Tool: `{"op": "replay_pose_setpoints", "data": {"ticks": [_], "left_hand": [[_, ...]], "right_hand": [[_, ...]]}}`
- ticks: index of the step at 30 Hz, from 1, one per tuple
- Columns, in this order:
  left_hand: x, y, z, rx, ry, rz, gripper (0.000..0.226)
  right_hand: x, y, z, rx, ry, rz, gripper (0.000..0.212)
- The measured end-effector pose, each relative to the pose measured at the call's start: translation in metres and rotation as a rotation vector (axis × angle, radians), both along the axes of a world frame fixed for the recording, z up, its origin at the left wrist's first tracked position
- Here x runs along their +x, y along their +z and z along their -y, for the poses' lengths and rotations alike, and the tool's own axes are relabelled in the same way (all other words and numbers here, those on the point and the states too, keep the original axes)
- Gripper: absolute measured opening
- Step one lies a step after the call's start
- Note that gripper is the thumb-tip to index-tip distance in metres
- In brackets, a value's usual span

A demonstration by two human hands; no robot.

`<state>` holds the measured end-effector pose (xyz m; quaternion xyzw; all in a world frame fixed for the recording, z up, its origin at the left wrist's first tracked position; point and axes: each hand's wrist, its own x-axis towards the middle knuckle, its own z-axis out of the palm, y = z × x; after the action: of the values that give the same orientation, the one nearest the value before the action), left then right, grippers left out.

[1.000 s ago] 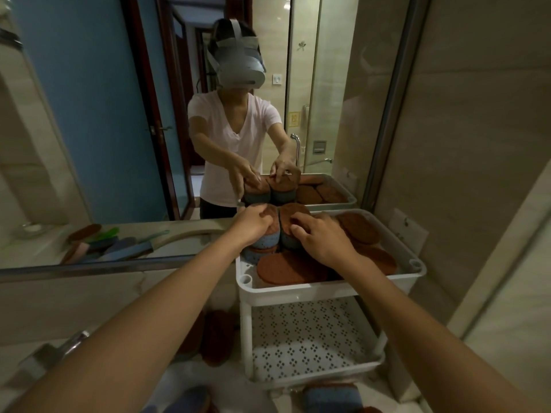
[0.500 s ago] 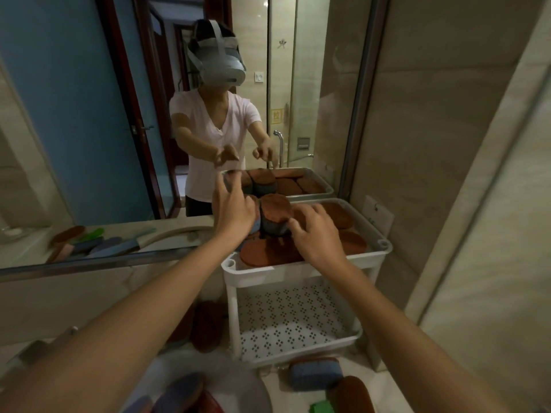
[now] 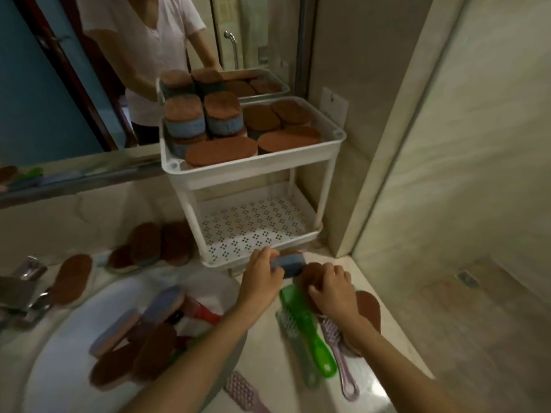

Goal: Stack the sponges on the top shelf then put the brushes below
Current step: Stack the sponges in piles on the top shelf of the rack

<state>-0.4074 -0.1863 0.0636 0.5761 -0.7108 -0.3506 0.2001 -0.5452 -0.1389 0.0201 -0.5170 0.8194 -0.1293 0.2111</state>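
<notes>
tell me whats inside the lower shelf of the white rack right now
Nothing shows in the lower shelf: only its bare perforated floor. Its front edge is partly hidden by the left hand and the sponge it grips.

The right hand (image 3: 329, 289) covered most of a brown sponge (image 3: 313, 274), its grip impossible to read; the pink brush (image 3: 247, 394) ran off the bottom edge, sink (image 3: 53, 347) clutter blurred
</notes>
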Motion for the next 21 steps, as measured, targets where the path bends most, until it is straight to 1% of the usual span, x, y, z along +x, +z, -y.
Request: {"op": "replay_pose_setpoints", "data": {"ticks": [2, 5, 10, 12, 14, 17, 21], "left_hand": [[0.0, -0.023, 0.002, 0.082, -0.008, 0.08, 0.031], [-0.005, -0.046, 0.011, 0.092, -0.073, 0.228, 0.043], [-0.023, -0.064, 0.032, -0.022, -0.243, 0.47, 0.068], [-0.03, -0.069, 0.039, -0.1, -0.243, 0.601, 0.068], [-0.035, -0.073, 0.042, -0.173, -0.221, 0.69, 0.061], [-0.038, -0.074, 0.043, -0.212, -0.17, 0.691, 0.048], [-0.033, -0.059, 0.032, -0.327, -0.09, 0.587, 0.046]], "right_hand": [[-0.005, -0.009, -0.002, 0.058, -0.021, -0.002, 0.046], [-0.006, -0.017, 0.001, 0.09, -0.009, -0.015, 0.053], [-0.002, -0.025, 0.007, 0.187, -0.021, -0.01, 0.079], [-0.003, -0.027, 0.009, 0.184, -0.035, -0.014, 0.08], [-0.005, -0.029, 0.012, 0.148, -0.06, 0.001, 0.077], [-0.008, -0.028, 0.012, 0.069, -0.088, 0.038, 0.071], [-0.014, -0.018, 0.005, -0.091, -0.11, 0.047, 0.064]]}}
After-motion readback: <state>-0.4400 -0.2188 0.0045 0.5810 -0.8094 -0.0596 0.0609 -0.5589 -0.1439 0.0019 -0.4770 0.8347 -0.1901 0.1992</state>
